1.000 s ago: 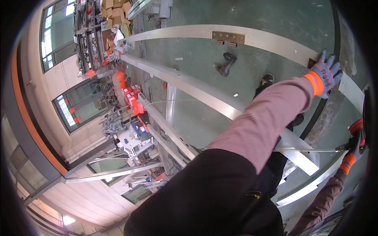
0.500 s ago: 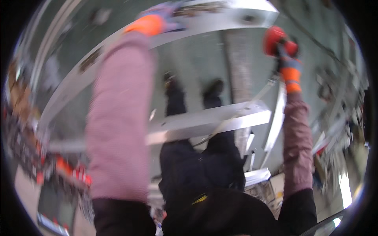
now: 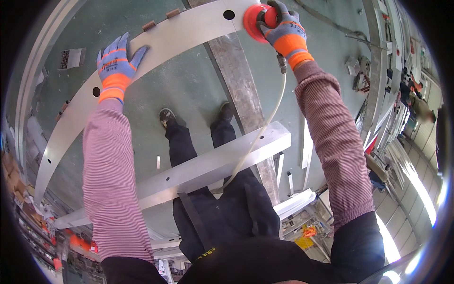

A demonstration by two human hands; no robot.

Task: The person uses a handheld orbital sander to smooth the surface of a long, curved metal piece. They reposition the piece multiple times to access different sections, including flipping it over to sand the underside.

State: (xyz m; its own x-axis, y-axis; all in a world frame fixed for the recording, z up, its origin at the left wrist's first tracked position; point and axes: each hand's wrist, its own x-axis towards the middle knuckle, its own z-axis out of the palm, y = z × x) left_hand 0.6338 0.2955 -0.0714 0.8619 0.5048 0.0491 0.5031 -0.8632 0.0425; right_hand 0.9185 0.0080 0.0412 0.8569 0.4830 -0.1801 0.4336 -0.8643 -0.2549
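Observation:
My left hand (image 3: 116, 68), in a grey and orange work glove, rests on a curved metal plate (image 3: 182, 40) with its fingers stretched out and its thumb apart. This pale plate sweeps in an arc from lower left to the top and has dark round holes. My gloved right hand (image 3: 291, 40) is closed around a red air sander (image 3: 255, 22). The sander's round pad is at the plate's right end, and I cannot tell whether it presses on the surface. A pale air hose (image 3: 279, 99) hangs from the tool and runs back toward my legs.
Nearer to me, a straight metal beam (image 3: 213, 165) with small holes lies crosswise. A worn steel support bar (image 3: 241, 97) passes below both pieces. Long metal profiles (image 3: 377, 71) stand at the right. A small tray (image 3: 72, 58) sits on the floor at left. Someone else appears at far right.
The curved plate's upper side now faces me, where its edge showed before. My left hand has moved left and flattened onto it. The sander has moved up and left to the plate's end.

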